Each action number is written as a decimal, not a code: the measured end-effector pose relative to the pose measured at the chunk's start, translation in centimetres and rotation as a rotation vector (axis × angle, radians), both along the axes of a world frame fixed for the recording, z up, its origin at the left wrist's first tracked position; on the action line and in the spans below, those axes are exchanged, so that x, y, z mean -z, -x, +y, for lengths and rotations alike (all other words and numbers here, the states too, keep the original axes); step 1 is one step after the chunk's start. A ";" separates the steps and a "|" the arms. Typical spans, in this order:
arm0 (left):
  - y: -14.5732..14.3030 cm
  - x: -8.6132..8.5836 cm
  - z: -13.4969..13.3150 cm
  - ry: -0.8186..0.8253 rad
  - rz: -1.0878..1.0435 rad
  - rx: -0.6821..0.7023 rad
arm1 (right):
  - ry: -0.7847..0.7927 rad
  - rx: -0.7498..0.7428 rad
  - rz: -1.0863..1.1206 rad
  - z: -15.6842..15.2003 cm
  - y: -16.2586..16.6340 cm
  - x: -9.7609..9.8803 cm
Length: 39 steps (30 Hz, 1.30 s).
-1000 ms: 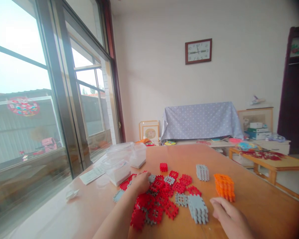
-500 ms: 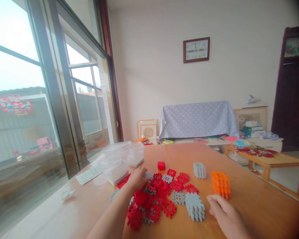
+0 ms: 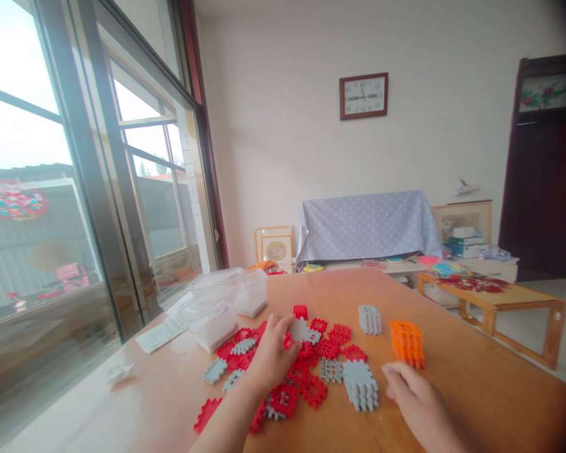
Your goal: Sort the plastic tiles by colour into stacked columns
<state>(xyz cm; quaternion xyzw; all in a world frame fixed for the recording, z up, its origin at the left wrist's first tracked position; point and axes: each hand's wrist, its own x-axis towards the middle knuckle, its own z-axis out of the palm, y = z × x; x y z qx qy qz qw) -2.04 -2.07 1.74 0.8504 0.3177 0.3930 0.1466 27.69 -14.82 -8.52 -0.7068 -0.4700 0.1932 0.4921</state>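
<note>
A heap of flat red and grey interlocking tiles (image 3: 311, 371) lies spread on a wooden table (image 3: 476, 390). My left hand (image 3: 270, 355) is raised over the heap and pinches a grey tile (image 3: 300, 329) between thumb and fingers. My right hand (image 3: 412, 393) rests on the table with fingers loosely curled, holding nothing, just right of a stacked grey block (image 3: 360, 384). An orange stacked block (image 3: 407, 343) stands beyond my right hand. A second, smaller grey stack (image 3: 370, 319) sits farther back.
Clear plastic containers (image 3: 217, 302) and a paper sheet (image 3: 158, 335) lie at the table's left, near the tall window (image 3: 51, 189). A crumpled bit of paper (image 3: 119, 372) lies by the left edge. A low wooden table (image 3: 495, 296) stands to the right.
My left hand has lifted out of the heap holding a grey tile. Several tiles were pushed toward the near left. The view has shifted a little to the right.
</note>
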 end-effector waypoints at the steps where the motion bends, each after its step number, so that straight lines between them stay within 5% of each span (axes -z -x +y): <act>1: -0.3 -0.2 -0.7 0.016 -0.015 0.021 | 0.000 0.000 -0.004 -0.1 0.1 -0.1; 12: -2.6 0.0 -4.9 0.107 -0.091 0.160 | -0.056 0.013 -0.001 -0.2 0.3 -0.2; 23: -5.6 1.0 -6.2 0.207 -0.037 0.219 | -0.097 0.029 0.029 -0.6 1.1 -1.7; 39: -7.6 1.5 -6.3 0.319 0.025 0.205 | -0.083 0.025 0.032 -0.5 0.8 -1.4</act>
